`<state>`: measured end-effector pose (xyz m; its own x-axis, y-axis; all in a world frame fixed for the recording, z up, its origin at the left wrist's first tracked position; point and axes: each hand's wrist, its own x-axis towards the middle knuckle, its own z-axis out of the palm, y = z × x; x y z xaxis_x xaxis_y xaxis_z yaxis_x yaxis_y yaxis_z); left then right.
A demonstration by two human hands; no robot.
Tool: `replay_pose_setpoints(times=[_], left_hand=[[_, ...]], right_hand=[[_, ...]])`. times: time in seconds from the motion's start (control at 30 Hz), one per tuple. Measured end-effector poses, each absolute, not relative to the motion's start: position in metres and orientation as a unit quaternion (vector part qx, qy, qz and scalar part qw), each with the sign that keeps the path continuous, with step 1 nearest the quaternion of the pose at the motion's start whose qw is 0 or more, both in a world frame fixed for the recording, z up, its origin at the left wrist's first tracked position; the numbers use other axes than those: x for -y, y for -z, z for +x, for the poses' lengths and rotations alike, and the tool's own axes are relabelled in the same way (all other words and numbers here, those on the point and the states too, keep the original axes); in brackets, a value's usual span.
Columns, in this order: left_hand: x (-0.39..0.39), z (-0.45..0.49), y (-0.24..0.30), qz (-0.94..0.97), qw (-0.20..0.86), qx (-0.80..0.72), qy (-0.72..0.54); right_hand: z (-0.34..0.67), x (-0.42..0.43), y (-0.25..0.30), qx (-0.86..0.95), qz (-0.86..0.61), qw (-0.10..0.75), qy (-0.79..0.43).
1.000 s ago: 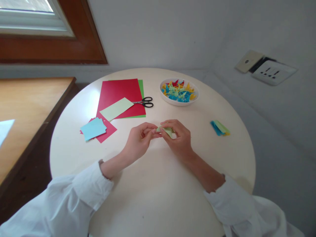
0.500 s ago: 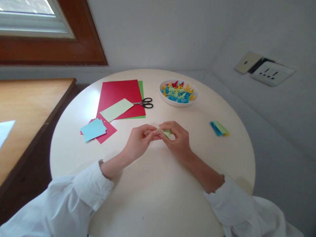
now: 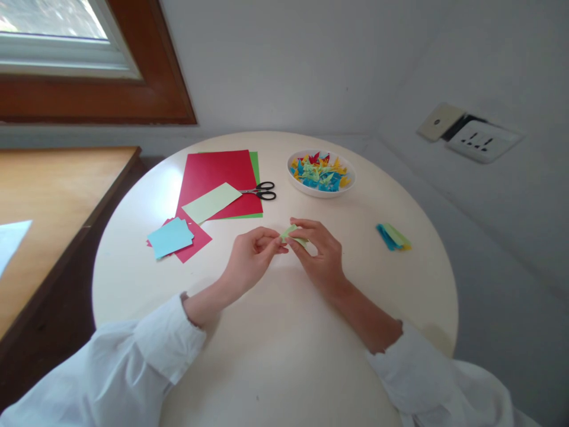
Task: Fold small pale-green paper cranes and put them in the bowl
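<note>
A small folded piece of light green paper (image 3: pixel 288 232) is held between both hands above the middle of the round table. My left hand (image 3: pixel 254 252) pinches its left end between thumb and fingers. Thumb and forefinger of my right hand (image 3: pixel 320 248) grip it from the right, covering part of it. Beyond the hands stands a white bowl (image 3: pixel 311 191) with several small folded paper figures (image 3: pixel 320 172) in yellow, blue, red and pale green. To the right lies a little pile of folded papers (image 3: pixel 393 236) in blue, green and yellow.
Left of the hands, light blue paper pieces (image 3: pixel 170 238) lie over pink paper (image 3: pixel 198 242). Behind them, a red sheet (image 3: pixel 217 166) covers a green sheet (image 3: pixel 254 163), with a pale green strip (image 3: pixel 212 202) and black-handled scissors (image 3: pixel 265 191) on top. A wooden table (image 3: pixel 66 196) stands left.
The fingers have shifted slightly on the green paper, and my right forefinger is lifted a little more, showing more of the paper. The whole view has tilted up slightly.
</note>
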<state>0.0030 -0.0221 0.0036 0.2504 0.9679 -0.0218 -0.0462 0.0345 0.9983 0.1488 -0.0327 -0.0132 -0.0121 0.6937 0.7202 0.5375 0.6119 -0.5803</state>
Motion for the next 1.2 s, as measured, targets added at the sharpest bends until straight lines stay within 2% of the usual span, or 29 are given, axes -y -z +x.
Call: replay_pose_setpoints(times=[0.27,0.5,0.7,0.9,1.2], left_hand=[[0.0215,0.0038,-0.0023,0.556,0.564,-0.421,-0.442],[0.0205,-0.0015,-0.0002,0.638,0.456,-0.451,-0.426],[0.0221,-0.0034,-0.0021,0.68,0.408,-0.445,-0.415],[0.0219,-0.0016,-0.0019,0.652,0.438,-0.453,-0.422],[0.0204,0.0016,-0.0045,0.606,0.491,-0.463,-0.421]], right_hand=[[0.1478,0.0309,0.0141,0.717,-0.43,0.543,-0.074],[0.1512,0.0285,0.0162,0.728,-0.436,0.52,-0.09],[0.1491,0.0274,0.0185,0.699,-0.444,0.537,-0.163],[0.1465,0.0274,0.0221,0.661,-0.456,0.556,-0.216],[0.1455,0.0287,0.0192,0.686,-0.445,0.548,-0.176]])
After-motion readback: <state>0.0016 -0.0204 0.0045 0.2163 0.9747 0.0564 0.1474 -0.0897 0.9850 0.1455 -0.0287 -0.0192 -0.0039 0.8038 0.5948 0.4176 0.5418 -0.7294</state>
